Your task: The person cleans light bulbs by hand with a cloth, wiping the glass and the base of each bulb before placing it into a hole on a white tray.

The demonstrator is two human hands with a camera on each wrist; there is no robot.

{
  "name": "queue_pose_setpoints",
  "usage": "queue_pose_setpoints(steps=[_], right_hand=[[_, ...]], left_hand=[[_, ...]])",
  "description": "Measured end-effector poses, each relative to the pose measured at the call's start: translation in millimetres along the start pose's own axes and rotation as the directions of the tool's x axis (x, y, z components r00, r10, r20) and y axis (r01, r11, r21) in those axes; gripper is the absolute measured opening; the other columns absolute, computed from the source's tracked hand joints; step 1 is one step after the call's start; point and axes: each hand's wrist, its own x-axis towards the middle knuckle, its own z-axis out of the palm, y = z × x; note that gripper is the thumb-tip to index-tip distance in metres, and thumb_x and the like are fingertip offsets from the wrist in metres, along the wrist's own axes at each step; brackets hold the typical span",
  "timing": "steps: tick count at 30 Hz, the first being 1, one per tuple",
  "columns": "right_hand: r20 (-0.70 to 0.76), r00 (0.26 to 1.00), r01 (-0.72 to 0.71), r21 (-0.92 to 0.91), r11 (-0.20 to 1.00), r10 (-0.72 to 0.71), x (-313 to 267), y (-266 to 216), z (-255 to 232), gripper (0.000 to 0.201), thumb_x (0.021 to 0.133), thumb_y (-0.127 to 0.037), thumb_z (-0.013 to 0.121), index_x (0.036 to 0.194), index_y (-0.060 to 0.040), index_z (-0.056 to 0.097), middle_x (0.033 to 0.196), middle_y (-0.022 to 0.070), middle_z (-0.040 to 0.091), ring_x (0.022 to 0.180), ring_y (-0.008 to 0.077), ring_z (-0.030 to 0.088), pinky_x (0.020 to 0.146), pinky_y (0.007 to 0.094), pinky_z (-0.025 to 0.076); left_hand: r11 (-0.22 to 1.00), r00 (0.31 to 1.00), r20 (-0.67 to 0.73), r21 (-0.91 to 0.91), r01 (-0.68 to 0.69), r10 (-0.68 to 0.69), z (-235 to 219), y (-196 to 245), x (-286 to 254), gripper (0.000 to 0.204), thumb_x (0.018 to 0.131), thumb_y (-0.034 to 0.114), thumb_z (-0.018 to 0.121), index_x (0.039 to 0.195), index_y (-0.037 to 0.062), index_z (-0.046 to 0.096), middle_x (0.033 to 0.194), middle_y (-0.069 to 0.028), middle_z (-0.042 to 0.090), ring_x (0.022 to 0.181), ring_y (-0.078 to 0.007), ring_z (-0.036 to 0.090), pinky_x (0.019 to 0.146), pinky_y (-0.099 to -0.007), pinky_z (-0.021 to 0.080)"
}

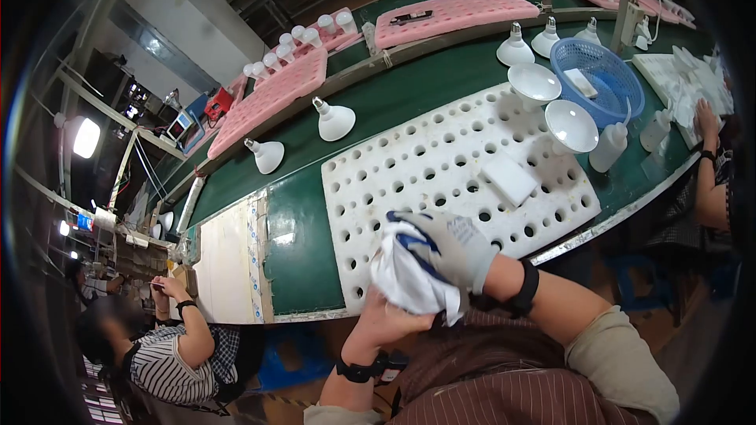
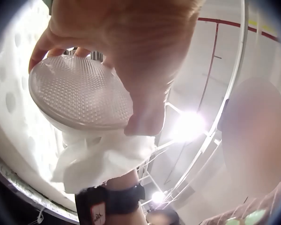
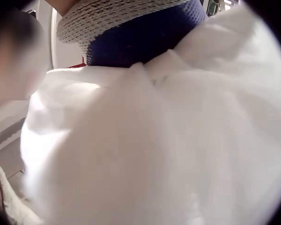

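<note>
My bare left hand point(image 1: 387, 321) grips a reflector light bulb point(image 2: 82, 93), with fingers and thumb around the edge of its dimpled lens. A white cloth point(image 1: 405, 279) covers the bulb in the head view. Over it, my right hand point(image 1: 461, 248), in a white knit glove with blue coating, holds the cloth against the bulb. In the left wrist view the cloth hangs below the lens. White fabric fills most of the right wrist view, under the glove's blue coating point(image 3: 140, 42). Both hands are over the front edge of a white foam board point(image 1: 370, 189) full of holes.
On the foam board lie a white block point(image 1: 508, 179) and two face-up bulbs, one being this bulb point(image 1: 572, 127). A blue basket point(image 1: 630, 83) and a white bottle point(image 1: 608, 148) stand to the right. More bulbs point(image 1: 336, 120) stand on the green table. People sit at left and right.
</note>
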Motion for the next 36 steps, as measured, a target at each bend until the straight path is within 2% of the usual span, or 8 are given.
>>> queue_pose_setpoints(steps=[3, 6, 10, 14, 16, 23, 29, 36], right_hand=[[0.073, 0.977, -0.210, 0.106, 0.972, 0.203, 7.6, 49.3, 10.4, 0.045, 0.094, -0.030, 0.052, 0.136, -0.0122, 0.048, 0.122, 0.0189, 0.060, 0.111, 0.0393, 0.056, 0.095, 0.0429, 0.044], [0.151, 0.982, -0.187, 0.646, 0.740, 0.117, -11.0, 70.7, -8.9, 0.041, 0.094, -0.025, 0.056, 0.130, -0.0035, 0.054, 0.113, 0.0095, 0.065, 0.100, 0.0149, 0.059, 0.088, 0.0298, 0.046], [0.474, 0.861, -0.473, 0.617, 0.629, 0.183, -31.6, 65.1, -27.0, 0.037, 0.084, -0.020, 0.072, 0.116, -0.0026, 0.064, 0.098, 0.0013, 0.068, 0.085, 0.0069, 0.057, 0.078, 0.0248, 0.047], [0.403, 0.906, -0.377, 0.628, 0.681, 0.130, -40.2, 67.5, -34.0, 0.043, 0.076, -0.018, 0.078, 0.114, -0.0027, 0.065, 0.100, 0.0034, 0.069, 0.088, 0.0082, 0.059, 0.081, 0.0257, 0.048], [0.341, 0.934, -0.305, 0.607, 0.734, 0.106, -40.6, 66.3, -33.1, 0.047, 0.074, -0.017, 0.079, 0.116, -0.0031, 0.064, 0.103, 0.0045, 0.069, 0.090, 0.0096, 0.060, 0.083, 0.0267, 0.048], [0.116, 0.993, -0.073, 0.586, 0.807, 0.005, -51.8, 61.3, -23.6, 0.058, 0.071, -0.019, 0.078, 0.124, -0.0039, 0.060, 0.115, 0.0081, 0.066, 0.104, 0.0174, 0.062, 0.093, 0.0317, 0.048], [-0.035, 0.999, 0.017, 0.461, 0.887, -0.001, -54.2, 51.9, -23.7, 0.052, 0.074, -0.016, 0.073, 0.123, -0.0032, 0.060, 0.115, 0.0100, 0.067, 0.102, 0.0182, 0.064, 0.091, 0.0328, 0.049], [0.401, 0.907, -0.286, 0.368, 0.885, 0.126, -38.8, 40.8, -37.4, 0.053, 0.075, -0.023, 0.072, 0.124, -0.0090, 0.060, 0.109, 0.0080, 0.068, 0.096, 0.0153, 0.064, 0.086, 0.0314, 0.050]], left_hand=[[0.923, 0.981, -0.062, 0.354, -0.153, 0.186, -6.4, 35.6, -0.1, 0.115, 0.054, 0.027, 0.084, 0.147, 0.0003, 0.022, 0.144, -0.0239, 0.029, 0.132, -0.0381, 0.035, 0.108, -0.0415, 0.033], [0.875, 0.961, -0.117, 0.452, -0.175, 0.252, -18.0, 33.7, -2.3, 0.121, 0.049, 0.020, 0.085, 0.149, 0.0051, 0.019, 0.145, -0.0161, 0.030, 0.132, -0.0294, 0.037, 0.103, -0.0417, 0.040], [0.917, 0.973, -0.012, 0.336, -0.214, 0.231, -24.8, 34.2, -1.9, 0.123, 0.050, 0.024, 0.089, 0.150, 0.0079, 0.019, 0.145, -0.0135, 0.030, 0.132, -0.0287, 0.037, 0.105, -0.0438, 0.038], [0.952, 0.975, 0.046, 0.212, -0.223, 0.218, -27.0, 28.3, 2.5, 0.118, 0.061, 0.039, 0.088, 0.151, 0.0073, 0.019, 0.150, -0.0179, 0.025, 0.136, -0.0344, 0.033, 0.107, -0.0421, 0.036], [0.971, 0.996, 0.083, -0.233, 0.046, -0.028, -29.7, 17.9, 4.7, 0.112, 0.069, 0.045, 0.083, 0.152, 0.0118, 0.017, 0.151, -0.0130, 0.024, 0.137, -0.0336, 0.031, 0.107, -0.0419, 0.036], [0.823, 0.994, 0.103, -0.567, 0.028, 0.037, -25.9, 12.5, 10.1, 0.093, 0.086, 0.038, 0.068, 0.154, 0.0131, 0.010, 0.159, -0.0122, 0.012, 0.144, -0.0302, 0.021, 0.113, -0.0416, 0.024], [0.772, 0.985, 0.079, -0.632, -0.067, 0.150, -26.3, -1.5, 13.0, 0.090, 0.082, 0.022, 0.068, 0.154, 0.0127, 0.014, 0.158, -0.0099, 0.016, 0.145, -0.0250, 0.019, 0.114, -0.0415, 0.022], [0.888, 0.986, 0.124, -0.458, -0.039, 0.107, -31.3, 6.0, 7.8, 0.091, 0.072, 0.015, 0.064, 0.153, 0.0127, 0.022, 0.155, -0.0074, 0.022, 0.142, -0.0213, 0.023, 0.111, -0.0411, 0.026]])
